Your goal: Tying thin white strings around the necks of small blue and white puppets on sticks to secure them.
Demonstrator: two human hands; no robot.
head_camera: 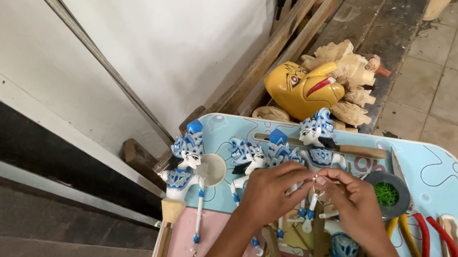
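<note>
- Two hands meet at the middle of the head view: the left hand point(268, 192) and the right hand point(352, 206) have their fingertips pinched together on a small pale piece, perhaps thread or a tiny joint, too small to tell for certain.
- Both hands are closed in a fine pinch on that piece, which belongs to a blue and white puppet point(308, 213) lying on the small table point(450, 178) just below the knuckles; its thin white arm hangs down between the two wrists.
- Judging from this, the puppet is already carved and painted, and what is in hand looks like fastening or tying at its arm, which is not finished while the fingers are on it.
- At lower centre a second puppet body with a blue patterned chest point(343, 248) lies partly under the right wrist, with wooden sticks beside it; whether its arms are fitted cannot be told.
- Left of centre, one finished-looking puppet point(182, 164) lies at the table's left edge, well clear of the hands.
- Another painted puppet head point(317, 128) lies at the top of the table, beside a wooden-handled knife point(355, 150).
- To the right of the hands sit a roll of tape with green stuff inside point(387, 192) and pliers with red and yellow handles point(433, 243), untouched.
- Upper centre, beyond the table, a yellow mask point(301, 88) rests against bare, unpainted carved wooden pieces point(349, 74), which look like work yet to be painted.
</note>
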